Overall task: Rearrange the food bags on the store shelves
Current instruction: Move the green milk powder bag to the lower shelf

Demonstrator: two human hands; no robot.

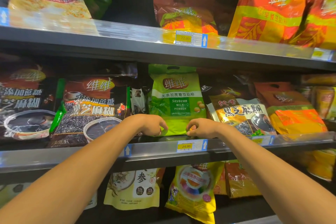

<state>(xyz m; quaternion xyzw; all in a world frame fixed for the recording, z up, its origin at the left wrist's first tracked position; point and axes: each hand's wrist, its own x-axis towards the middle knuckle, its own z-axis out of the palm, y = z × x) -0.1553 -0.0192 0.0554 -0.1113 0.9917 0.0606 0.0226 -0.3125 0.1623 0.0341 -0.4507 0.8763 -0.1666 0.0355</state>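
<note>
A green soybean milk powder bag (177, 96) stands upright in the middle of the middle shelf (154, 152). My left hand (152, 125) pinches its lower left corner with curled fingers. At the lower right corner, my right hand (201, 128) pinches the bag's bottom edge. Both forearms reach up from the bottom of the view. Black sesame paste bags (91, 109) stand to the left of the green bag, and another black sesame bag (240, 116) leans to its right.
The top shelf (127, 42) holds an oat bag (51, 0) at left and orange bags (272, 7) at right. Yellow and cream bags (194, 191) fill the shelf below. Price tags (190, 145) line the shelf edges. An orange bag (294, 112) stands far right.
</note>
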